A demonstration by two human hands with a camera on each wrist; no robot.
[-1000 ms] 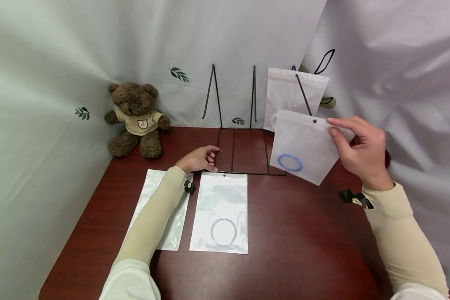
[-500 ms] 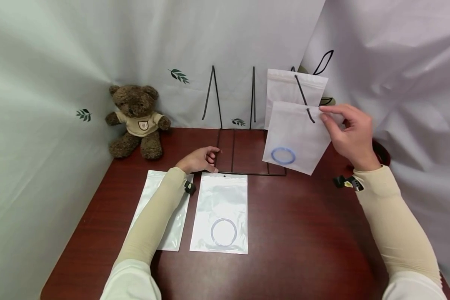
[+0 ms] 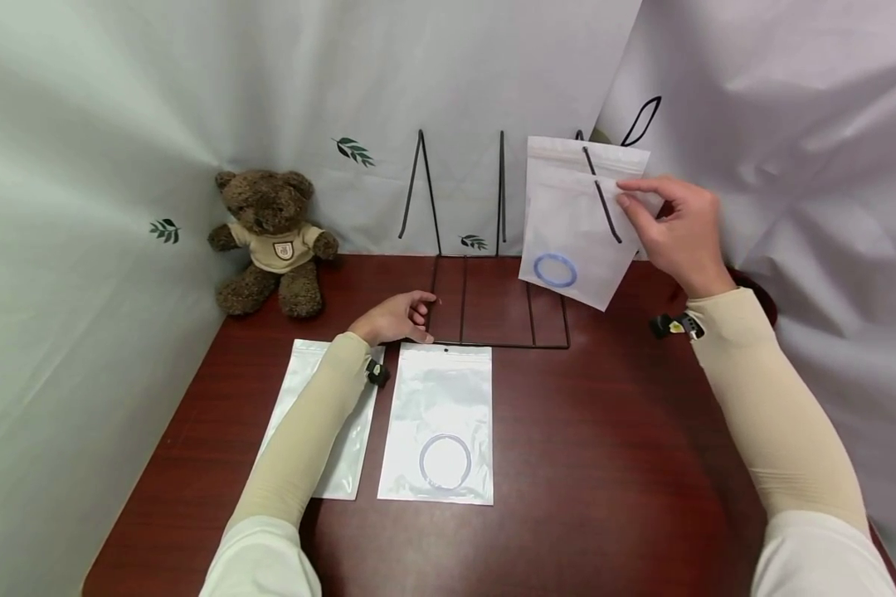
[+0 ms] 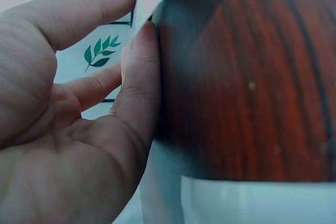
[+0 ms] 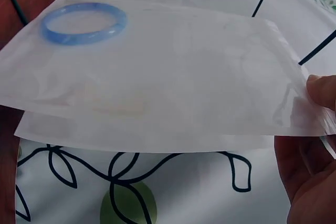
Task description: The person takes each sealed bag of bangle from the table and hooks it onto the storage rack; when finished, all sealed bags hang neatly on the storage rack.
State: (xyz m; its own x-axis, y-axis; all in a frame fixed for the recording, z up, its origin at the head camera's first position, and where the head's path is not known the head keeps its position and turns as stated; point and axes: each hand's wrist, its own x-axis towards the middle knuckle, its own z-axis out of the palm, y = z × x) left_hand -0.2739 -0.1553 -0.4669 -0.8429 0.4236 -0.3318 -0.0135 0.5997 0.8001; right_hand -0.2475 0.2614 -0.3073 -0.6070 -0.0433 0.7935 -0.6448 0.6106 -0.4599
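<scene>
Currently, the right hand [image 3: 675,228] pinches the upper right edge of a zip pouch [image 3: 556,220] containing a blue ring [image 3: 555,259], threaded on the right prong [image 3: 608,214] of a wire rack [image 3: 493,345], before a second pouch [image 3: 551,149]. The left hand [image 3: 392,320] touches the rack's left base edge; whether it grips is unclear.

Beige arm sleeves [image 3: 309,423] are met at their near ends by white sleeves [image 3: 261,555]; black wrist cameras [image 3: 377,372] are worn left and right.
</scene>
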